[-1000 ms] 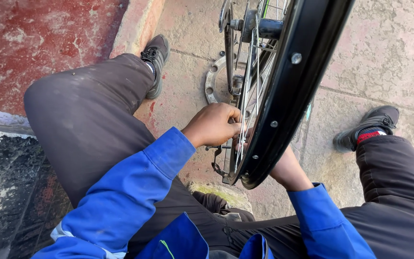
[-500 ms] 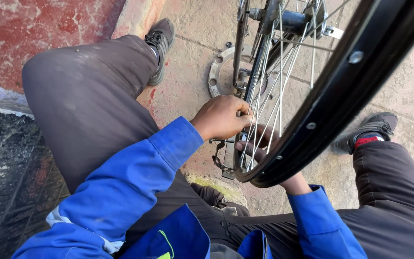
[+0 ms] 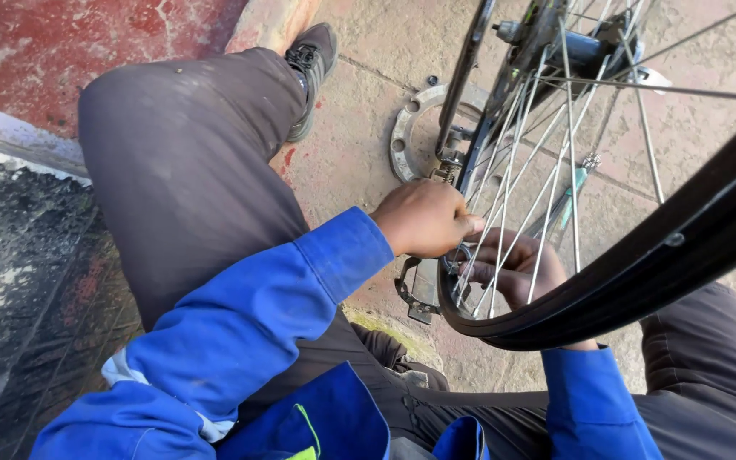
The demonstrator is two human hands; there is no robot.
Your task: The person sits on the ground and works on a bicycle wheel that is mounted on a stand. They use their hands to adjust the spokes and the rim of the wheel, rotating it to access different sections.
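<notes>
Wheel rim (image 3: 641, 273) is swinging rightward, exposing spokes (image 3: 513, 187). Your left hand (image 3: 423, 220) is pinching a spoke; right hand (image 3: 517, 268) is curling behind, grip unclear.

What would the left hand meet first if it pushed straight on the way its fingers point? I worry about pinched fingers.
Probably the wheel's spokes: the left hand already has its fingertips at them near the rim, with the right hand just behind. Depth is hard to judge.

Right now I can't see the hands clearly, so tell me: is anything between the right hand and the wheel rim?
Yes. The right hand sits on the far side of the spokes, seen through them, with the black rim crossing over its wrist. The left hand is unobstructed, closed against the spokes near the rim.
</notes>
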